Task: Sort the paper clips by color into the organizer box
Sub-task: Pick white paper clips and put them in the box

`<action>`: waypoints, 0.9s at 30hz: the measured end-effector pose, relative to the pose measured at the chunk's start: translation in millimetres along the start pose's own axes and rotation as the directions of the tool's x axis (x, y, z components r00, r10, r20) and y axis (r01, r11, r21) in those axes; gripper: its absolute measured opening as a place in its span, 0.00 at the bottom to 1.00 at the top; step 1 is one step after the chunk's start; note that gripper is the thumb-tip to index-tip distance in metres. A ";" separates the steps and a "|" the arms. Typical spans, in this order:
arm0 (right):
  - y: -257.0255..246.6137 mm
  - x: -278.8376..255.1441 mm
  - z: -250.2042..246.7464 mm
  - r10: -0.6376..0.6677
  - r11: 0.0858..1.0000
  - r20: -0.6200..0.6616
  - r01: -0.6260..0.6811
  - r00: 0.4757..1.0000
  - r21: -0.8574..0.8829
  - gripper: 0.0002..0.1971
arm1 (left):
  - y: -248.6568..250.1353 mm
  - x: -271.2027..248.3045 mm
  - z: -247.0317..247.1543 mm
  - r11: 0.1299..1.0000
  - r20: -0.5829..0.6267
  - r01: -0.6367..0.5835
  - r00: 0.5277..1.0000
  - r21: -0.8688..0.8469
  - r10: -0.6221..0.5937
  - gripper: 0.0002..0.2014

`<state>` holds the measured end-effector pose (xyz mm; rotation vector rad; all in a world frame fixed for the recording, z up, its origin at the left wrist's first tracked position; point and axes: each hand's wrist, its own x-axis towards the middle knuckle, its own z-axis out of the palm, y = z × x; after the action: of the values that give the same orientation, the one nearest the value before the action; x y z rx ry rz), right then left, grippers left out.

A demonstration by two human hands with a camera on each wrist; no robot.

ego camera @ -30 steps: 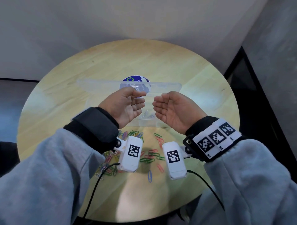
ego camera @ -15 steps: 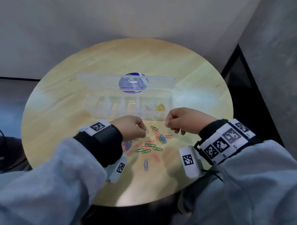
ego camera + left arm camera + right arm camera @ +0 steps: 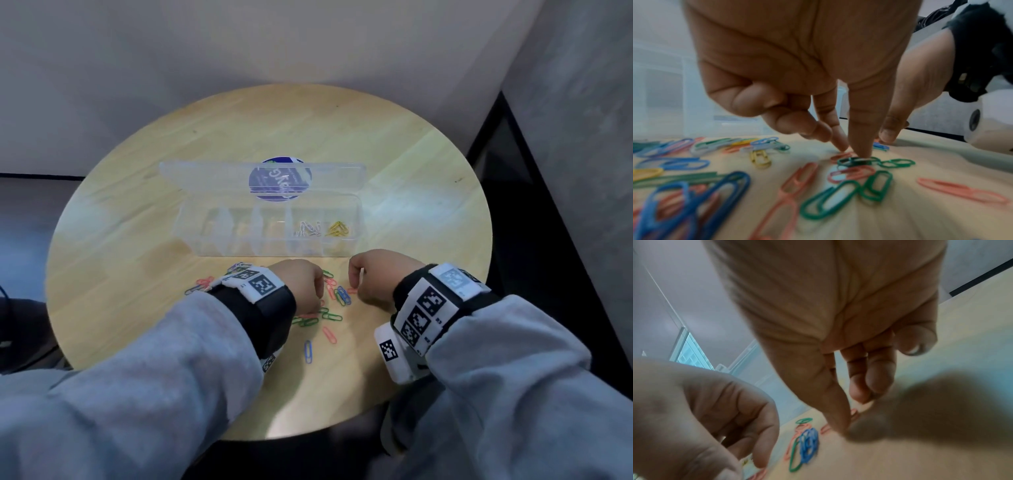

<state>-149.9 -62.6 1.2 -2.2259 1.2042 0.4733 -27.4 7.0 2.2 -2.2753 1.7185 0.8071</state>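
A clear organizer box (image 3: 274,250) stands open on the round wooden table (image 3: 137,240), with white clips (image 3: 308,229) and yellow clips (image 3: 338,229) in its two right compartments. Loose coloured paper clips (image 3: 330,310) lie in front of it. My left hand (image 3: 317,291) reaches down into them; its thumb and forefinger (image 3: 851,151) meet around an orange clip (image 3: 841,156) on the table, beside a dark green clip (image 3: 857,161). My right hand (image 3: 354,287) pinches thumb and forefinger (image 3: 851,413) at another orange clip (image 3: 856,413) lying on the wood.
The box lid (image 3: 205,178) stands up behind the compartments, with a blue round sticker (image 3: 279,180) seen through it. More clips (image 3: 205,284) lie left of my left wrist. A blue clip (image 3: 308,351) and an orange one (image 3: 329,334) lie nearer me. Walls close in behind and right.
A second ago both hands were raised, palms up, at the box. They dropped to the clip pile, and their fingertips now close on clips on the table.
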 end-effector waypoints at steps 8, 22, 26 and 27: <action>0.4 3.9 5.0 -0.019 0.998 0.048 0.022 0.999 -0.051 0.08 | -5.8 3.2 5.4 0.999 0.045 0.028 0.999 -0.033 -0.027 0.02; -8.7 6.7 -1.3 -0.150 0.779 0.206 -0.013 0.967 0.627 0.13 | -62.8 -12.5 -25.2 0.425 0.088 0.127 0.990 -0.896 -0.110 0.17; -11.7 8.7 -0.3 -0.092 0.749 0.188 -0.056 0.978 0.660 0.10 | -69.5 -14.3 -22.4 0.376 0.100 0.139 0.988 -0.916 -0.121 0.14; -12.1 8.9 0.0 -0.082 0.801 0.163 -0.032 0.983 0.597 0.08 | -69.5 -15.0 -20.8 0.389 0.113 0.153 0.986 -0.908 -0.124 0.14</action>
<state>-134.9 -63.1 0.1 -1.6115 1.0412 0.2272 41.1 32.2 15.1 -2.9069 1.0685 2.1663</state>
